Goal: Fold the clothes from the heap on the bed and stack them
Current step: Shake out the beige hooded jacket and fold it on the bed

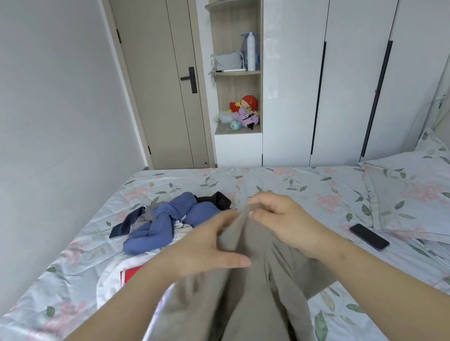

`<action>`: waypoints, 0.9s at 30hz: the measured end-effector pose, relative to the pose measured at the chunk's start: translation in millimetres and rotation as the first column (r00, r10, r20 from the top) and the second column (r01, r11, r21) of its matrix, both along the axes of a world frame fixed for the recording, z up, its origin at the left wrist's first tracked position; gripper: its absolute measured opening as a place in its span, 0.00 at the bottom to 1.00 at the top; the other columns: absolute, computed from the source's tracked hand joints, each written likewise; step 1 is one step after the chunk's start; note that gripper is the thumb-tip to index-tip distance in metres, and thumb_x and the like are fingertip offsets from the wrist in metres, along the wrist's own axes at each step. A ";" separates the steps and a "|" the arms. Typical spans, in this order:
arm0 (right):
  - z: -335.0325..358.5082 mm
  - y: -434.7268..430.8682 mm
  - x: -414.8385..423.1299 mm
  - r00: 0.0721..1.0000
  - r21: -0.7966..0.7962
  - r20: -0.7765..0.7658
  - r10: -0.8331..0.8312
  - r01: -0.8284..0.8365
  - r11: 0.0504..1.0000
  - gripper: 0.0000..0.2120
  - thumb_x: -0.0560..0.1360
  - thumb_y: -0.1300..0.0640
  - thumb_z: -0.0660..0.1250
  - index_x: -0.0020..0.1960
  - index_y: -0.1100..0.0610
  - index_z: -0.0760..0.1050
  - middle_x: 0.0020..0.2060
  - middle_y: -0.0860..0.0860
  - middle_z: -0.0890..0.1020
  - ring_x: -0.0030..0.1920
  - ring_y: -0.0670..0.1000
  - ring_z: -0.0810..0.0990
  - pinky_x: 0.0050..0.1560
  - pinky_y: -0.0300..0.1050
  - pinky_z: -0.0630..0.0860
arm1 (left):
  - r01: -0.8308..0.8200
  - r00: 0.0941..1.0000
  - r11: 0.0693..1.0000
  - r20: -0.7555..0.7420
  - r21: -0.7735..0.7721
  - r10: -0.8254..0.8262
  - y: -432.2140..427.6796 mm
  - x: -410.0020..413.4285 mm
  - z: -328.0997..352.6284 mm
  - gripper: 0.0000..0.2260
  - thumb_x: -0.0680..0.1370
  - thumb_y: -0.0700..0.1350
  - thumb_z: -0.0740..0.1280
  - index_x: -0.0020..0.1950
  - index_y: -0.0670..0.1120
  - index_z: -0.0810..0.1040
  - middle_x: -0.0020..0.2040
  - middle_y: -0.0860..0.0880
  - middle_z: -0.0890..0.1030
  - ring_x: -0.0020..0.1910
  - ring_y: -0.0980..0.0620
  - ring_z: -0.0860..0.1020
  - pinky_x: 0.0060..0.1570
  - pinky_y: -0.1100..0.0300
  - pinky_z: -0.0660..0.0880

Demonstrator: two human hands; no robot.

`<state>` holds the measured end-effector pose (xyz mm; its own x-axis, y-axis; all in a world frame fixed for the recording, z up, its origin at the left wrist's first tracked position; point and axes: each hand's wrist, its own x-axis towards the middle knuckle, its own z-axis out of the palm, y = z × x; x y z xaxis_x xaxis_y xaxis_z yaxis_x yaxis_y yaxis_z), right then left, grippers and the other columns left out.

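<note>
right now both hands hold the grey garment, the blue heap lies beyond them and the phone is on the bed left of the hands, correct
One slip: the head view shows the phone on the bed right of the hands, beside the pillow. The rest stands: the left hand and right hand both grip the grey garment, and the blue heap lies beyond them.

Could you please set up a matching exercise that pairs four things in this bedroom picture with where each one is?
Things: 1 taupe garment; 2 blue garment; 3 black phone; 4 plush toys.
Places: A on the low shelf near the door; B in the heap on the bed; C gripped by the left hand and right hand; D beside the pillow.
Pairs: 1-C, 2-B, 3-D, 4-A.
</note>
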<state>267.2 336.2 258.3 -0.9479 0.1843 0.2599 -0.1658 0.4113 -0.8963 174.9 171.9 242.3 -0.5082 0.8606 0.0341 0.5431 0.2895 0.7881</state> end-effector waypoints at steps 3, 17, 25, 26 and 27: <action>2.4 -6.8 -1.6 0.998 0.046 0.005 0.057 -0.057 0.997 0.11 0.73 0.66 0.68 0.38 0.51 0.77 0.31 0.40 0.79 0.33 0.37 0.74 0.38 0.29 0.69 | 0.012 0.992 1.000 -0.128 0.027 -0.008 9.3 0.7 -14.1 0.14 0.74 0.42 0.73 0.33 0.54 0.72 0.27 0.64 0.74 0.30 0.68 0.71 0.32 0.72 0.64; -15.4 39.7 22.0 0.965 -0.086 0.153 -0.215 0.229 0.970 0.10 0.79 0.60 0.61 0.39 0.57 0.70 0.34 0.50 0.72 0.37 0.47 0.70 0.38 0.38 0.65 | -0.314 0.933 0.933 0.240 0.174 0.269 -3.5 -6.3 3.6 0.07 0.73 0.39 0.72 0.49 0.43 0.78 0.34 0.48 0.75 0.34 0.56 0.72 0.37 0.63 0.68; 6.0 13.0 9.7 0.991 -0.016 0.016 -0.134 0.134 0.991 0.09 0.72 0.64 0.68 0.36 0.54 0.75 0.31 0.47 0.75 0.32 0.43 0.71 0.34 0.36 0.67 | -0.138 0.980 0.972 0.168 0.188 0.107 11.0 3.4 12.8 0.10 0.76 0.37 0.68 0.35 0.45 0.75 0.29 0.55 0.73 0.31 0.59 0.69 0.34 0.67 0.65; 2.2 18.9 13.9 0.992 0.034 0.071 -0.105 0.103 0.994 0.09 0.71 0.60 0.72 0.35 0.54 0.74 0.30 0.46 0.74 0.31 0.42 0.70 0.33 0.35 0.66 | -0.174 0.962 0.959 0.246 0.223 0.117 6.4 0.6 15.2 0.10 0.77 0.36 0.67 0.36 0.44 0.76 0.30 0.53 0.74 0.33 0.57 0.71 0.35 0.67 0.67; -4.1 24.7 18.1 0.984 0.101 0.174 -0.050 0.033 0.994 0.10 0.69 0.57 0.75 0.34 0.53 0.74 0.28 0.44 0.74 0.29 0.42 0.70 0.32 0.34 0.65 | -0.182 0.945 0.949 0.311 0.256 0.098 2.5 -2.8 16.2 0.09 0.77 0.35 0.65 0.38 0.44 0.78 0.32 0.53 0.77 0.33 0.57 0.73 0.36 0.68 0.70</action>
<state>285.4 360.9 254.2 -0.9724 0.2066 0.1085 0.0098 0.5009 -0.8654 172.1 174.4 258.4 -0.6465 0.7572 0.0930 0.2477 0.0929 0.9644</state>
